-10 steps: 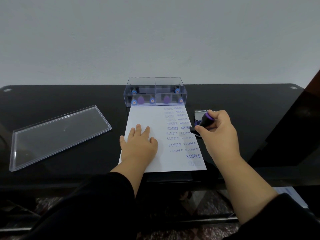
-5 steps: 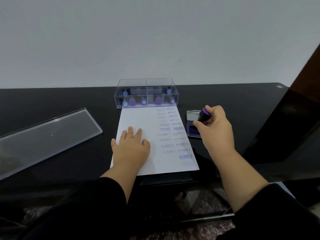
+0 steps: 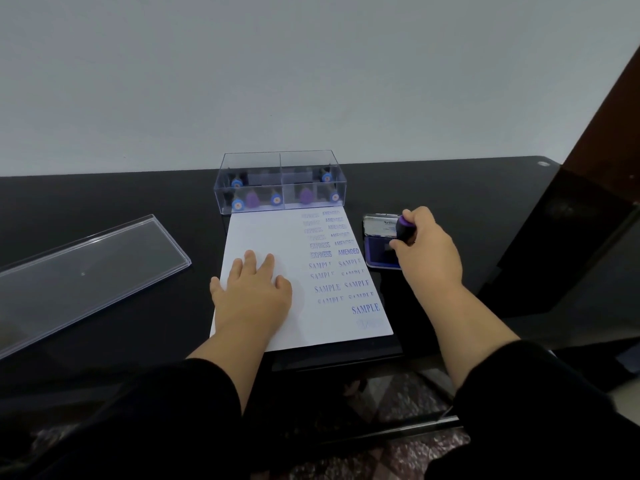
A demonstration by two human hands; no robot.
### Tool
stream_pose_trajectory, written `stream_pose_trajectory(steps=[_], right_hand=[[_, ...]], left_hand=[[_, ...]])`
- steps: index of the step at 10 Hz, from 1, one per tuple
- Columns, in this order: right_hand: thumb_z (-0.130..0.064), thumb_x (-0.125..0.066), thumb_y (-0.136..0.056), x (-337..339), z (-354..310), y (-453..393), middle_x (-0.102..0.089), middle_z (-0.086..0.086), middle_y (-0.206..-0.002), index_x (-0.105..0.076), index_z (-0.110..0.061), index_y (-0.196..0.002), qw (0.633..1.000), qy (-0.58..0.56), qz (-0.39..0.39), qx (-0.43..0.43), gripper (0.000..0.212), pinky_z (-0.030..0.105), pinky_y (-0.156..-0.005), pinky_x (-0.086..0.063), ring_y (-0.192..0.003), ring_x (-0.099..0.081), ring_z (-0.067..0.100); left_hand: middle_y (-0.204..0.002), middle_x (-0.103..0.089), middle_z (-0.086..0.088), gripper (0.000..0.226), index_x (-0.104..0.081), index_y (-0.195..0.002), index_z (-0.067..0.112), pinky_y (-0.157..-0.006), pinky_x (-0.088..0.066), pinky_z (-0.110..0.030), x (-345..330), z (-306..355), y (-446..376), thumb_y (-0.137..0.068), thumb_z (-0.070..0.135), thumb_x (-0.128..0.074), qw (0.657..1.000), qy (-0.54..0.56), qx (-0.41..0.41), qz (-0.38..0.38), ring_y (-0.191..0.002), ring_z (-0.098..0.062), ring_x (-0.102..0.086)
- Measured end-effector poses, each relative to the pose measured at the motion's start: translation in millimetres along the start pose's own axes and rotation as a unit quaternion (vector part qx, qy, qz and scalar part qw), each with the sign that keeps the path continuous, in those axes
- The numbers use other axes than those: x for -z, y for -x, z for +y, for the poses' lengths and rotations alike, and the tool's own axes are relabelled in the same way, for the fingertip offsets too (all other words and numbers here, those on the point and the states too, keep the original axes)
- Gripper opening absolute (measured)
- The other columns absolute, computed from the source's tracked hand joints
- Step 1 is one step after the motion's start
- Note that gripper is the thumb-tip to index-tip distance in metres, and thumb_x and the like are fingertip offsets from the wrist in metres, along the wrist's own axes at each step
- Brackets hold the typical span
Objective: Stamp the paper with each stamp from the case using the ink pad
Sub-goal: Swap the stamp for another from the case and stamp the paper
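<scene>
A white paper (image 3: 263, 233) lies on the black table, its right side covered with blue prints reading EXPRESS, AMENDED and SAMPLE. My left hand (image 3: 252, 292) rests flat on the paper's lower left part. My right hand (image 3: 427, 252) grips a black stamp with a purple top (image 3: 405, 228) and holds it down on the blue ink pad (image 3: 379, 252), whose silver lid stands open behind it. The clear stamp case (image 3: 280, 181) sits at the paper's far edge with several blue and purple stamps inside.
The case's clear lid (image 3: 83, 271) lies flat on the table (image 3: 138, 195) to the left. A dark brown post (image 3: 595, 143) rises at the right edge. The table's front edge runs just below the paper.
My right hand has carried the stamp from beside the paper's right edge onto the ink pad. The left hand has stayed flat on the paper.
</scene>
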State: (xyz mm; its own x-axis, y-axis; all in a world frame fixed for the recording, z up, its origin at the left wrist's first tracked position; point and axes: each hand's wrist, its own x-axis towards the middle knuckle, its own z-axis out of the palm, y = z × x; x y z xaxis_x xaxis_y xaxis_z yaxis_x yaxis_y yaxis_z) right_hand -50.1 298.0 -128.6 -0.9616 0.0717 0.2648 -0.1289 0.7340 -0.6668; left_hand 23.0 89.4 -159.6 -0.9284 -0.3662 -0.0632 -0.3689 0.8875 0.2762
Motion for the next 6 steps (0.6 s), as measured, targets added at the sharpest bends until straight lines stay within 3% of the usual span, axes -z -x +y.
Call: stream_pose_trajectory(steps=[3, 6], right_hand=[[-0.010, -0.056, -0.090, -4.8, -4.1, 5.6, -0.045, -0.006, -0.095, -0.047, -0.020, -0.117, 0.998, 0.057, -0.008, 0.011, 0.030, 0.036, -0.065, -0.046, -0.082, -0.050, 0.019], [-0.010, -0.056, -0.091, -5.2, -8.4, 6.2, -0.044, -0.005, -0.093, -0.045, -0.019, -0.115, 0.997, 0.081, -0.011, 0.011, 0.028, 0.035, -0.062, -0.047, -0.080, -0.048, 0.018]], left_hand=[[-0.160, 0.001, 0.000, 0.054, -0.011, -0.152, 0.028, -0.115, 0.001, -0.051, -1.2, -1.2, -0.6, -0.100, 0.035, -0.020, 1.000, -0.003, 0.000, 0.000, -0.147, -0.018, 0.001], [-0.160, 0.000, 0.000, 0.053, -0.011, -0.152, 0.028, -0.115, 0.001, -0.052, -1.8, -1.9, -1.1, -0.100, 0.035, -0.020, 1.000, 0.003, -0.003, 0.002, -0.147, -0.018, 0.001]])
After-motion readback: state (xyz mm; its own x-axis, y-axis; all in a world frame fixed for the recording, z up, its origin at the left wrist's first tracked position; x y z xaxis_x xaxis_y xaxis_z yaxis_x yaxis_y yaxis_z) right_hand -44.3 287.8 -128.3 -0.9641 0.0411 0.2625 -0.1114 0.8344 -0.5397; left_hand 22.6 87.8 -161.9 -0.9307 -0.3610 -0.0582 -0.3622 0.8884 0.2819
